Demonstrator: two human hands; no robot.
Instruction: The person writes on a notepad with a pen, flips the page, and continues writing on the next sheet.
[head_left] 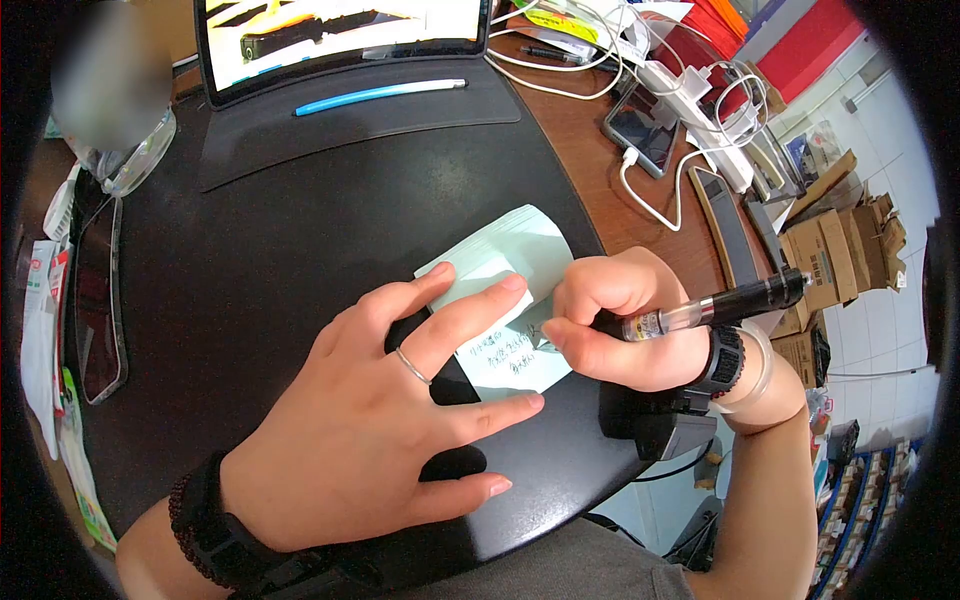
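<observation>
A small pale green notepad lies on the black desk mat, its upper pages curled back and handwriting on the lower page. My left hand rests with fingers spread over the pad's left side, a ring on one finger; the fingertips press on the paper. My right hand is closed around a black and clear pen, its tip end at the right edge of the writing. The pen's exact tip is hidden by my fingers. Both wrists wear dark bands.
A tablet stands at the top, with a blue pen before it. A phone, white cables and a power strip lie upper right. Another phone lies left, near packets. Cardboard boxes are at right.
</observation>
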